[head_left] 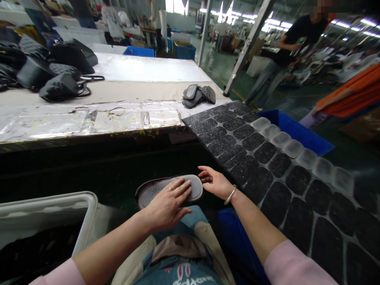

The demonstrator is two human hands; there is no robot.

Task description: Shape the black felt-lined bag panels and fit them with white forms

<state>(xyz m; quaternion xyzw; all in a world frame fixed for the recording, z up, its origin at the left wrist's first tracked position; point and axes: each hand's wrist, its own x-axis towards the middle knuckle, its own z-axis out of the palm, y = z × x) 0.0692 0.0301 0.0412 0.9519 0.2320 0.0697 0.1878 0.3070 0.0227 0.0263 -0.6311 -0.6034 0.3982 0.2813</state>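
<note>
A long grey oval piece (pixel 151 190) with a dark edge is held level above my lap. At its right end lies a paler rounded pad (pixel 196 188). My left hand (pixel 172 198) rests flat on top, its fingers stretched over the pad; a ring is on one finger. Just off the pad's right end is my right hand (pixel 216 182), fingers apart and curved, with nothing visible in them. A bracelet (pixel 230 195) circles that wrist. What supports the oval piece from below is hidden.
A slanted dark board (pixel 279 162) on my right carries a row of translucent pads (pixel 292 148). Grey pads (pixel 198 95) are piled on the worktable (pixel 142 91), with black bags (pixel 63 67) at left. A white bin (pixel 92 209) and blue bin (pixel 303 130) flank me; people stand beyond.
</note>
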